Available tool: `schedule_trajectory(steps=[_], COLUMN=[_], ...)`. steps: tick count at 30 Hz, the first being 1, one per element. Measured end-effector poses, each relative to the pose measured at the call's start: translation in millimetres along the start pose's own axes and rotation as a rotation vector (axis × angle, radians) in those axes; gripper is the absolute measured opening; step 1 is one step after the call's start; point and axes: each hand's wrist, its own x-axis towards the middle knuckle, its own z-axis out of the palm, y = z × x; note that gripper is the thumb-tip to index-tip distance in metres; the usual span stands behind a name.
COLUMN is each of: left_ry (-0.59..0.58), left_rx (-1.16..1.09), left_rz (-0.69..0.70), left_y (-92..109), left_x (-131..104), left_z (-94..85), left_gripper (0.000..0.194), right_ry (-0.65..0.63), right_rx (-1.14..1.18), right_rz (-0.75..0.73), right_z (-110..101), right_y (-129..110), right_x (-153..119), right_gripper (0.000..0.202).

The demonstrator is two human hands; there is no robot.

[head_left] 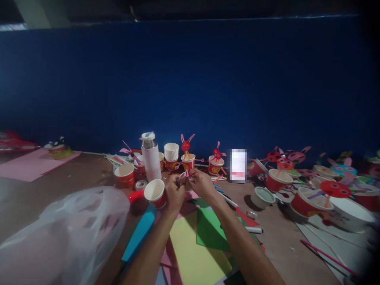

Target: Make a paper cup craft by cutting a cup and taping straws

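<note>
My left hand (176, 190) and my right hand (203, 184) are close together above the middle of the table. Between their fingertips is a small folded piece of pink paper (187, 174); both hands pinch it, and its exact shape is partly hidden by the fingers. A red and white paper cup (154, 193) stands just left of my left hand. Below my forearms lie sheets of yellow paper (190, 247) and green paper (209, 227). Behind my hands are cups with red paper rabbit figures (185, 145) on them.
A white thermos (151, 160) and stacked paper cups (171, 152) stand at the back. Left lie a clear plastic bag (80, 221) and a blue strip (139, 233). A lit phone (238, 164) leans upright behind. More decorated cups (310, 202), markers (253, 229) and a small bowl (263, 196) sit right.
</note>
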Motion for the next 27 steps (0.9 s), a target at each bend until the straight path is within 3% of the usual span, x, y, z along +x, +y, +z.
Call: schedule_trajectory(steps=[14,27], left_ry=[0.014,0.039], left_rx=[-0.069,-0.077], left_rz=[-0.083,-0.173], left_y=[-0.2,-11.5], left_x=[7.2,11.2], left_z=[0.3,1.8], left_gripper=[0.017,0.018], right_ry=[0.037,0.049], right_rx=[0.194,0.411], right_rz=[0.075,0.085], right_z=[4.2,-9.5], right_y=[16.6,34.7], right_x=[3.8,4.3], right_gripper=[0.022,0.033])
